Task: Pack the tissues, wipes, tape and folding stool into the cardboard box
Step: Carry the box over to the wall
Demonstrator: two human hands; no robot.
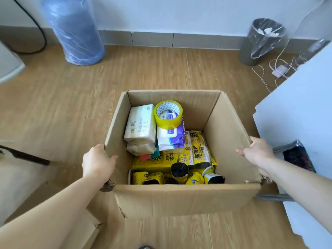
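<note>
— Since you have both hands on the cardboard box [186, 198], tell me: how much of the packing is done?

— Most of it, by the look of what lies inside. Your left hand [98, 163] has its grip clenched over the top edge of the left wall, thumb inside, and your right hand [256, 152] has its grip clenched over the edge of the right wall in the same way. Neither hand carries any item.

— And what do you see in the box?

— The tissues [141, 123] lie at the far left, one pack stacked on another. The roll of tape [168, 114] sits tilted just beside them, resting on the pack of wipes [171, 139]. Below and in front of these lie yellow packets [199, 146] and small black rolls [179, 170], which cover the bottom of the box.

— So what is left for you?

— The folding stool. You have no stool in the box that I can make out, and I cannot say for sure where it stands. A dark bar [27, 156] shows at the left above the floor [161, 69], but I cannot tell what it belongs to. My judgement: three of the four things are packed, and the stool is yet to go in.
</note>
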